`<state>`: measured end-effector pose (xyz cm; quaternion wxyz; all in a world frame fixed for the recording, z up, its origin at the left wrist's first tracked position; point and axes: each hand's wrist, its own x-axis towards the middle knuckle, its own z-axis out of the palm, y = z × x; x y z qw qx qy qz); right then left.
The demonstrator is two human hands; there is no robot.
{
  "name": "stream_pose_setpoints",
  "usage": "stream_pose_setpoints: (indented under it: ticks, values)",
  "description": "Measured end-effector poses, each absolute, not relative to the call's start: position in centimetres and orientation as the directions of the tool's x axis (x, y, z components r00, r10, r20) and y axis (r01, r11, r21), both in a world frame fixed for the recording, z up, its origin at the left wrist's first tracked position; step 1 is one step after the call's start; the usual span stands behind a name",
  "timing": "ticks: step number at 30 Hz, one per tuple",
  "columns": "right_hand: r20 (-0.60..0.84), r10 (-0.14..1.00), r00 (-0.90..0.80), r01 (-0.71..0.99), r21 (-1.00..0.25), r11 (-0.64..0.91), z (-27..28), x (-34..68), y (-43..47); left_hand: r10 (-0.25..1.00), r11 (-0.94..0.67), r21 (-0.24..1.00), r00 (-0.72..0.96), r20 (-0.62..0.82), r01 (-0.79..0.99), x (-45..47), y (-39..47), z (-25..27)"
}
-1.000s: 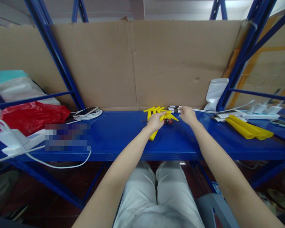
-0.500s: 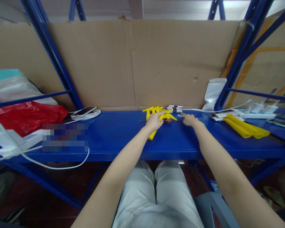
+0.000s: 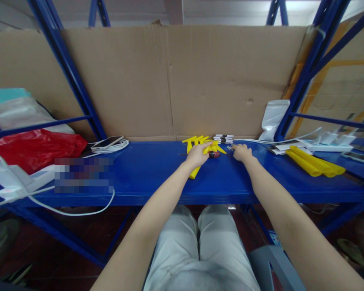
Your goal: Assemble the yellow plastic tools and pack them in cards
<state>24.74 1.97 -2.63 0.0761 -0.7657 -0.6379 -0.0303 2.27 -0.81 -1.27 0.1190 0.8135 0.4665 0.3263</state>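
Note:
My left hand (image 3: 197,156) is closed around a yellow plastic piece (image 3: 210,148), whose end shows past the fingertips. Below the palm, a yellow tube (image 3: 194,173) points toward me; whether it joins that piece I cannot tell. A screwdriver (image 3: 214,154) with a red and black handle lies right beside this hand. My right hand (image 3: 242,152) rests on the blue surface with its fingers bent together, at a small pile of shiny bits (image 3: 229,148) that look like screws. What its fingertips pinch, if anything, is hidden. Several yellow T-shaped parts (image 3: 196,140) lie behind my left hand.
A stack of white and black pieces (image 3: 223,139) lies near the cardboard wall (image 3: 215,81). Yellow rolled tubes (image 3: 314,161) and a white power strip (image 3: 327,146) are on the right. Coiled white cable (image 3: 111,147) and a red bag (image 3: 39,149) are at the left.
My right hand has shifted slightly, its fingers drawn in more at the small shiny bits. My left hand looks the same.

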Motion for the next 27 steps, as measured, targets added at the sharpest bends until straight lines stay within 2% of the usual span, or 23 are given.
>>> stream_pose_setpoints:
  ticks: [4, 13, 27]
  values:
    - [0.177, 0.968, 0.179, 0.984, -0.042, -0.174, -2.4, 24.7, 2.1, 0.838, -0.535, 0.495, 0.354, 0.415, 0.685, 2.3, -0.8, -1.3]
    - [0.145, 0.966, 0.214, 0.973, -0.116, -0.198, -2.8, 25.7, 3.4, 0.833, -0.542, 0.484, 0.361, 0.42, 0.687, 2.3, -0.8, -1.3]
    - [0.17, 0.973, 0.156, 0.986, -0.088, -0.142, -2.4, 25.5, 3.1, 0.839, -0.533, 0.495, 0.354, 0.413, 0.686, 2.3, -0.8, -1.3]
